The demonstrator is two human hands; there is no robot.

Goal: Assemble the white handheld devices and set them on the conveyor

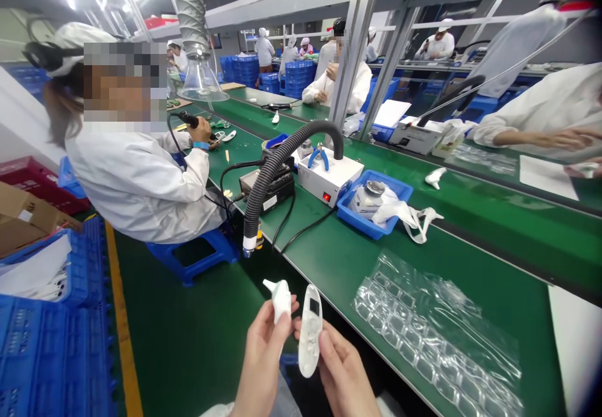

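Note:
My left hand (270, 335) is closed around a white plastic housing with a tapered nozzle (281, 298), its tip pointing up and left. Just right of it, my right hand (336, 357) grips a long oval white plastic cover (310, 335) by its right edge. The cover stands upright, with a dark rectangular window near its upper end and small moulded features below. A narrow gap shows between the two parts. Both hands are over my lap, off the near edge of the bench.
On the green bench (324, 241) lie clear plastic trays (423, 335), a blue bin (376, 204) with a metal-capped jar, and a white box (329, 175) with a black hose (282, 147). A co-worker (141, 172) sits at left, near stacked blue crates (51, 348). A white nozzle-shaped part (435, 177) lies farther right.

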